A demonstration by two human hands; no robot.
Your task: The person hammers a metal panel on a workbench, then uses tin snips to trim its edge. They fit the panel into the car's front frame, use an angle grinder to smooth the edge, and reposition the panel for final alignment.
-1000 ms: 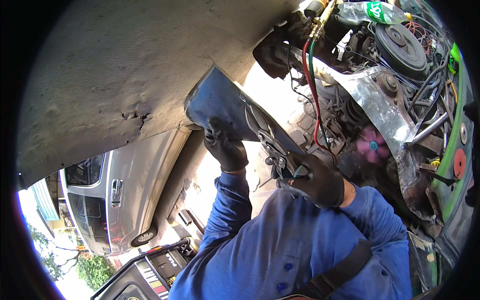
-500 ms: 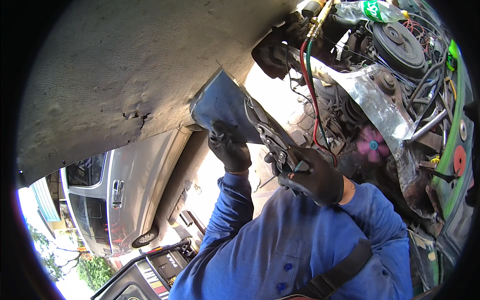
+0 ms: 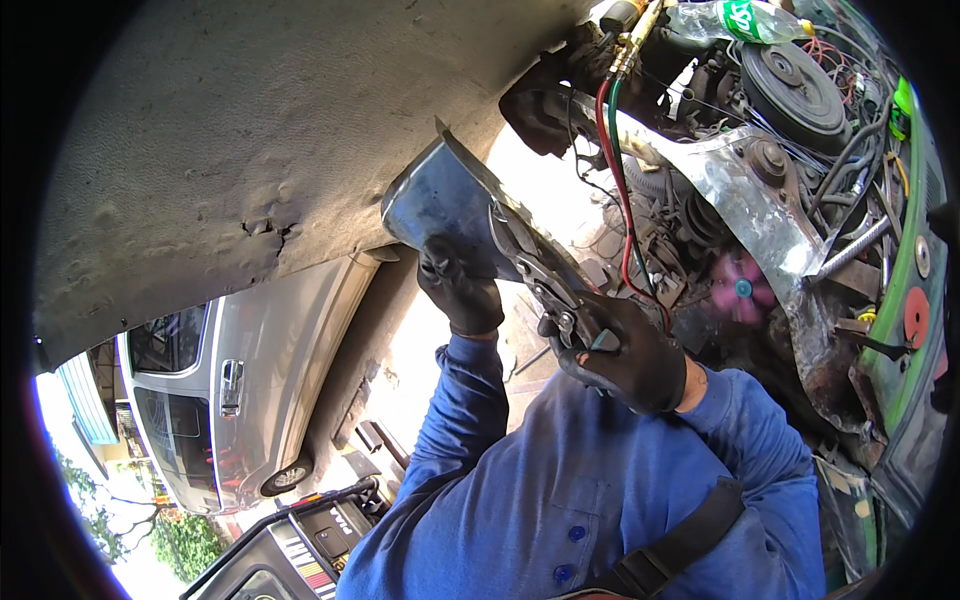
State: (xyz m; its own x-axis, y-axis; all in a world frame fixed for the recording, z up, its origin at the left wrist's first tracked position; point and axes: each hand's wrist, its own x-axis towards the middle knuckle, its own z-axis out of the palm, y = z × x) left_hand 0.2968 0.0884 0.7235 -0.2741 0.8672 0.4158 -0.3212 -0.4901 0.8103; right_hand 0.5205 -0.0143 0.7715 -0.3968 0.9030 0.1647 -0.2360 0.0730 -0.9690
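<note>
My left hand (image 3: 458,288), in a black glove, grips the lower part of a bent blue sheet metal piece (image 3: 430,195). My right hand (image 3: 625,355), also gloved, is wrapped round the handles of metal snips (image 3: 542,280). The snips' jaws lie along the right edge of the sheet, pointing up toward the upper left; whether they are shut cannot be told. The sheet is held just in front of a large worn, textured panel (image 3: 220,150) with a torn hole.
At right is an engine bay (image 3: 800,180) with hoses, a pink fan (image 3: 742,288) and a plastic bottle (image 3: 760,25). Red and green hoses (image 3: 625,200) hang beside the sheet. A silver vehicle (image 3: 250,380) stands at left, with a black machine (image 3: 285,555) at the lower left.
The sheet and both my hands have shifted slightly up and right over the last second. The snips remain against the sheet's right edge, in my right hand.
</note>
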